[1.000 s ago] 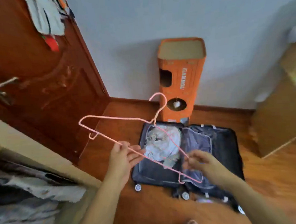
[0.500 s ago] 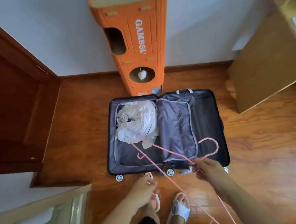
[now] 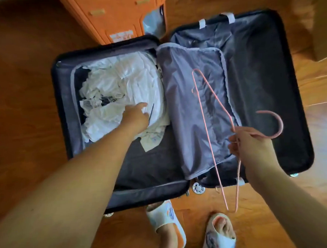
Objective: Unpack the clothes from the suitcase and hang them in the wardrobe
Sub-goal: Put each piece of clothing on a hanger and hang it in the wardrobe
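Observation:
A dark suitcase (image 3: 289, 90) lies open flat on the wooden floor below me. Its left half holds a heap of white clothes (image 3: 124, 84); a grey zipped divider (image 3: 192, 107) lies folded across the middle. My left hand (image 3: 137, 117) reaches down onto the white clothes, fingers resting on the fabric; whether it grips the cloth is unclear. My right hand (image 3: 253, 147) holds a pink wire hanger (image 3: 205, 110) by its neck over the right half, hook pointing right.
An orange cardboard tower (image 3: 115, 14) stands just behind the suitcase. A light wooden cabinet corner (image 3: 322, 20) is at the upper right. My feet in white slippers (image 3: 168, 224) stand at the suitcase's near edge.
My view dropped from the wall down over the suitcase. My left hand let go of the hanger and went down onto the white clothes. The right hand kept the hanger.

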Available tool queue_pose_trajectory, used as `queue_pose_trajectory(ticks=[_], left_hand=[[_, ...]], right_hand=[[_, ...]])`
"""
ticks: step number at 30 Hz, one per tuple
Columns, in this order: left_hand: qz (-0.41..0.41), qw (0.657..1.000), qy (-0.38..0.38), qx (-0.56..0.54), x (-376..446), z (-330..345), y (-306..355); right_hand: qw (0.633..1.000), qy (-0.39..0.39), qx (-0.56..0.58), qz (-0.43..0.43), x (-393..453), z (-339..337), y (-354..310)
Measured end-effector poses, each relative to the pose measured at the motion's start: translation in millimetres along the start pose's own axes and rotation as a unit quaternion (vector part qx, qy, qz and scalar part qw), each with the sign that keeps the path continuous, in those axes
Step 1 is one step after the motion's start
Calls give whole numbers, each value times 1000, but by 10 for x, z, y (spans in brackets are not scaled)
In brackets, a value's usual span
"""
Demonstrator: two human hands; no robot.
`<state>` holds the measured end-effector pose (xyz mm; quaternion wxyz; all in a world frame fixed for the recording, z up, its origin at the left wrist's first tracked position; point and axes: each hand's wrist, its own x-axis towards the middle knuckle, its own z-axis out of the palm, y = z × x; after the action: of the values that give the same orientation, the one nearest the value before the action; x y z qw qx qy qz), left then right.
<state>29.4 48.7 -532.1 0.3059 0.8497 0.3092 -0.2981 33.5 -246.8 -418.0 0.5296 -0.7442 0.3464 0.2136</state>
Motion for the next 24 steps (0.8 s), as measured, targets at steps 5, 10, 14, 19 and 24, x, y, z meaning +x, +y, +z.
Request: queue_pose_trajectory(ticks=[5, 10, 14, 19, 24], left_hand=[[-25, 996, 44, 66, 412, 123, 51], [-83, 936, 170, -297, -219, -253, -31], [-175, 791, 191, -555, -826, -1069, -91], [-192, 766, -39, -612, -1828, -1848, -38], [-113, 828, 41, -548, -2999, -2349, 390]], right_hand=[[1000, 8, -9, 28, 96, 161, 296], [997, 4, -13, 82, -354, -83, 235], [996, 13, -42, 81, -790, -350, -117], [997, -14, -43, 60, -1286, -629, -771], [995, -74, -67, 10, -1619, -907, -1369]])
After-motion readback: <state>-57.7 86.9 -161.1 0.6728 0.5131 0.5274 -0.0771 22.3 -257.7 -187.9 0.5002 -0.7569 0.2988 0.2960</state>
